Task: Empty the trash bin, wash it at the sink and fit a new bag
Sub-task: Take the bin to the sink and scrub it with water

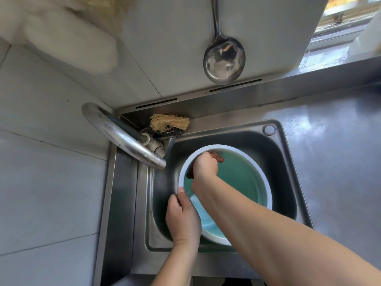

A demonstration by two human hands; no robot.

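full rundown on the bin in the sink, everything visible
The trash bin is round, teal inside with a pale grey-white rim, plastic by the look. It stands in the steel sink, mouth up, tilted slightly toward the camera, with no bag in it. The inside looks wet. The left hand grips the near-left rim, thumb on top. The right hand reaches inside, pressing a brown scrubbing pad against the far-left inner wall. The faucet spout ends just left of the rim.

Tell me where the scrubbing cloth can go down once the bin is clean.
The steel counter right of the sink is bare. The back ledge is crowded near the faucet by the loofah scrubber. The bin and both hands fill most of the basin.
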